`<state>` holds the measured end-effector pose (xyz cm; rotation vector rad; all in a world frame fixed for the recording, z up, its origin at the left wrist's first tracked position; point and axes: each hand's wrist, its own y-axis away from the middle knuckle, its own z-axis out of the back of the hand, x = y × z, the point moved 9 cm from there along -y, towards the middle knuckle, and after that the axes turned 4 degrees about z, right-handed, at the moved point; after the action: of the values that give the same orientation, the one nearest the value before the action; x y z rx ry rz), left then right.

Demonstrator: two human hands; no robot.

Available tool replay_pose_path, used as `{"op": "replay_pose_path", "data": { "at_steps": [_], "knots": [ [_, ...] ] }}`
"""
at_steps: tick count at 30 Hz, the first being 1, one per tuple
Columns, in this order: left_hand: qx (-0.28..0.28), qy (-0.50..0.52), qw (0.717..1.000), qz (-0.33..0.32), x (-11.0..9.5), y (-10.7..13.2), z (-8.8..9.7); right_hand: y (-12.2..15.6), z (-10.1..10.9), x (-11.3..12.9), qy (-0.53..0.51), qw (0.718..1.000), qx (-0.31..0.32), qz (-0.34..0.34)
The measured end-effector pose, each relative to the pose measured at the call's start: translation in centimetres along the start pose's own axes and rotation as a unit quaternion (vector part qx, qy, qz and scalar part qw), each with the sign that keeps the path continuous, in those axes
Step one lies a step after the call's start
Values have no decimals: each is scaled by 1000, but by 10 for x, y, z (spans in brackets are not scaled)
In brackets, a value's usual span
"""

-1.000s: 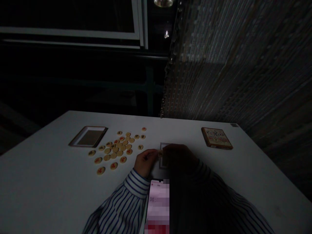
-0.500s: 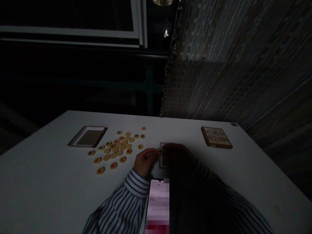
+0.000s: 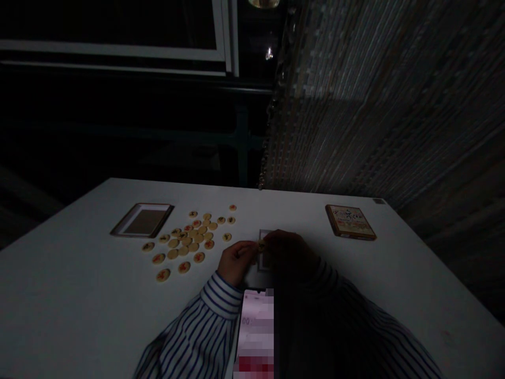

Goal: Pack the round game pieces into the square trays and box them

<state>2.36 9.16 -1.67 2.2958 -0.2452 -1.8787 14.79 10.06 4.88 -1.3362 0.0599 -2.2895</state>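
Note:
My left hand (image 3: pixel 236 261) is closed, its thumb and finger pinching the left edge of a round wooden Chinese chess piece (image 3: pixel 262 245) with a dark character on it. From the other side, my right hand (image 3: pixel 294 253), deep in shadow, has its fingertips at the same piece; its lower fingers are hard to make out. Beneath the hands lies a small rectangular item with a pale border (image 3: pixel 263 232), partly hidden. To the left, several loose Chinese chess pieces (image 3: pixel 193 246) lie spread on the white table, some showing red or dark characters, others plain.
An open shallow box part (image 3: pixel 144 220) lies at the table's left. A box with a printed cover (image 3: pixel 351 222) sits at the right. Close to my body is a lit phone (image 3: pixel 256 326). A strip curtain (image 3: pixel 335 105) hangs behind the white table (image 3: pixel 98 295).
Between my fingers the Chinese chess piece has shifted slightly right and turned a little. The pieces on the table and the boxes stay where they were.

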Motion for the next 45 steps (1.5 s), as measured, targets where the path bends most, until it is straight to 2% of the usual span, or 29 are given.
{"op": "replay_pose_path", "data": {
  "at_steps": [16,28,34,45],
  "knots": [
    [-8,-92,994,-56,-11,2,2,2,-5,-1,-26,999,34,-28],
    [-1,-119,992,-45,-12,3,0,4,-7,-11,-44,997,30,-62],
    [-3,-94,995,-38,-12,3,-1,2,-4,-8,42,998,17,-30],
    [1,-79,997,-20,-6,2,0,2,-4,-8,31,999,15,-7]
  ]
}}
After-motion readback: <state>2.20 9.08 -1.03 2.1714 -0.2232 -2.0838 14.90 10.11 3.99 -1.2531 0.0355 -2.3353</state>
